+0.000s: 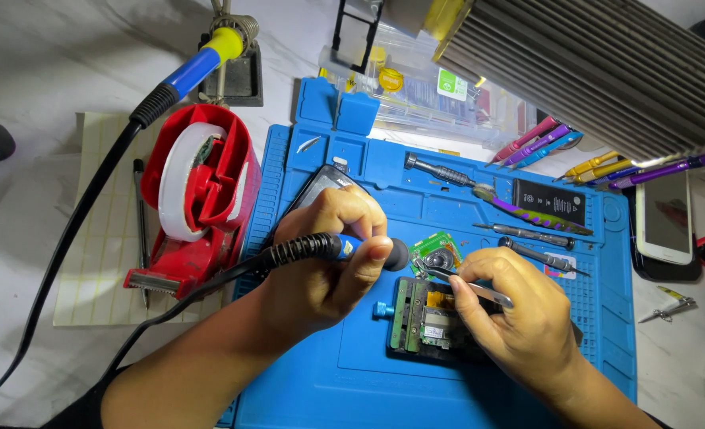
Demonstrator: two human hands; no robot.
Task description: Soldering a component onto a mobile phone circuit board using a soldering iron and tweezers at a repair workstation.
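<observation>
While your left hand (329, 254) wraps its fingers shut around the soldering iron (352, 248) in a pen-like grip, the dark end points toward three o'clock, at the work. That grip probably keeps the hot end steady, and the black cord (90, 206) trails off toward nine o'clock, out of the way. Your right hand (511, 310) has its fingers pinched closed on metal tweezers (464, 282), whose points reach toward ten o'clock to meet the iron just above the small circuit board (432, 322). That board sits clamped in a dark holder (404, 318) with a blue knob, near the middle of the blue work mat (305, 381), so neither hand needs to brace it. At ten o'clock from the mat a red tape dispenser (201, 199) stands on the surface. Coloured screwdrivers (535, 143) lie fanned at one o'clock, close by, and a white phone (664, 216) rests at three o'clock, off the mat.
</observation>
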